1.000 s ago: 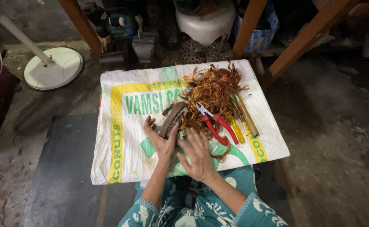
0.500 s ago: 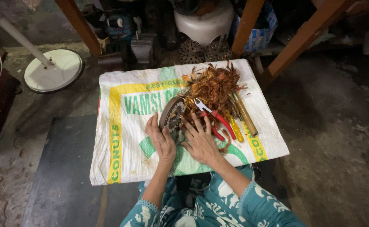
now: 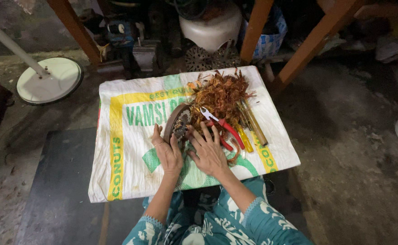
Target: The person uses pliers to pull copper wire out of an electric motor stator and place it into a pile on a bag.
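My left hand (image 3: 167, 154) rests on the near end of a brown curved motor part (image 3: 177, 122), fingers spread and lying loose against it, not closed round it. My right hand (image 3: 209, 153) lies flat just beside it, fingers splayed, fingertips touching the part's right edge and the tangle of copper wire (image 3: 220, 95). The part stands on its edge on the sack (image 3: 131, 149), which is spread on the floor, and its long axis runs from my hands away and slightly right, its far end pointing to the wire heap. Dark windings show on its inner face, turned to my right. Red-handled pliers (image 3: 221, 129) lie just right of it, jaws toward the part, handles running down to the right. Two yellow-handled tools (image 3: 249, 129) lie beyond them, roughly parallel.
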